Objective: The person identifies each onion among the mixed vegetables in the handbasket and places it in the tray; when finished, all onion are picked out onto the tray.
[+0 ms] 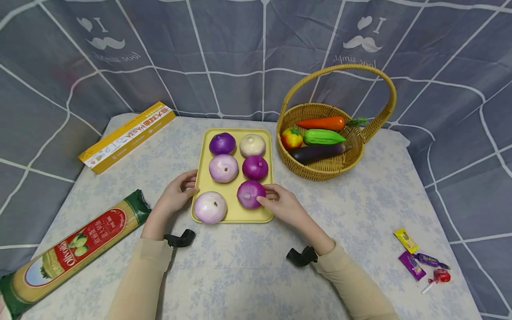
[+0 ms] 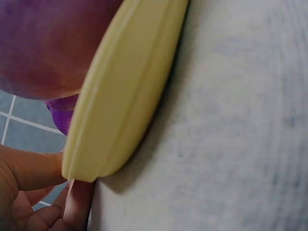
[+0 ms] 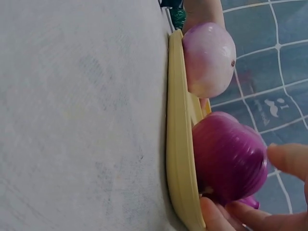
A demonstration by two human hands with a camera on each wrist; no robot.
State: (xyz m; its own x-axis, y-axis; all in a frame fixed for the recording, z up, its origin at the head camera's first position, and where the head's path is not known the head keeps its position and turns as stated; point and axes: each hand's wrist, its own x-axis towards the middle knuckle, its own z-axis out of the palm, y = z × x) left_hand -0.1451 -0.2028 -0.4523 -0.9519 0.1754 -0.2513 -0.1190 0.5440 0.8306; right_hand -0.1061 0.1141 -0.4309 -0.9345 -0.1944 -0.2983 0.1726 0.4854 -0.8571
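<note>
A pale yellow tray (image 1: 234, 213) lies on the table with several onions on it. The left hand (image 1: 176, 193) grips the tray's left edge; in the left wrist view the thumb (image 2: 41, 169) meets the rim while other fingers curl at its side. At the tray's front right corner, the right hand (image 1: 286, 204) holds a purple onion (image 1: 250, 194) between thumb and fingers. That onion (image 3: 228, 156) rests low over the tray in the right wrist view. A pale onion (image 1: 210, 207) sits at front left. Behind are another pale onion (image 1: 223, 168), purple ones (image 1: 255, 167) and a white one (image 1: 252, 146).
A wicker basket (image 1: 320, 171) with a tall handle holds toy-like vegetables, including a carrot (image 1: 322, 123) and an eggplant (image 1: 318, 153). On the left lie a pasta box (image 1: 128, 138) and a bag of spaghetti (image 1: 76, 253). Candies (image 1: 412, 266) are at the right.
</note>
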